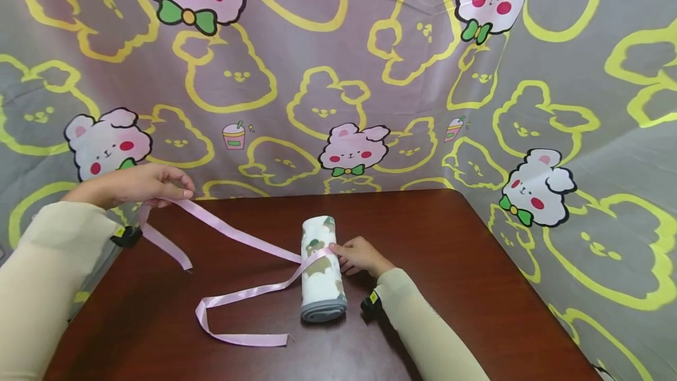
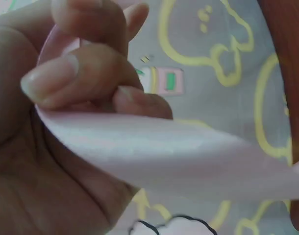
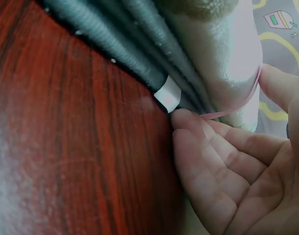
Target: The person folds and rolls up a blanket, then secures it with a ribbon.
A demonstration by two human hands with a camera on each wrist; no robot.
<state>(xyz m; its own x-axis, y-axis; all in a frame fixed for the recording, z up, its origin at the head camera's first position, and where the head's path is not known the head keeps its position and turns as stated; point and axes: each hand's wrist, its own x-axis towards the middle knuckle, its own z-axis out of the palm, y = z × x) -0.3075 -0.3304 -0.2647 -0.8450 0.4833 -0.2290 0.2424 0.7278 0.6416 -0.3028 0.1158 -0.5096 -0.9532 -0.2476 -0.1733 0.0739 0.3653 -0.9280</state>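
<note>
Clearly, the relation that counts is between the rolled cloth [image 1: 321, 278] and the two hands on either side of it. The roll lies on the worktop [image 1: 423, 228] with its long axis running nearly straight away from the person, while the ribbon [image 1: 243, 236] crosses its middle at a slant. The right hand [image 1: 364, 256] is by far the nearer: its thumb rests on the ribbon at the roll's right side, and its fingers [image 3: 191, 159] lie gently bent low against that side, not wrapped round it. The left hand [image 1: 150, 184] is well apart, to the roll's left and raised above the worktop, its fingers [image 2: 86, 73] curled to grip the ribbon. From there one strand slopes down to the roll's left side and a short end hangs free. The other tail lies folded on the worktop, nearer the person; the ribbon's path under the roll is hidden
</note>
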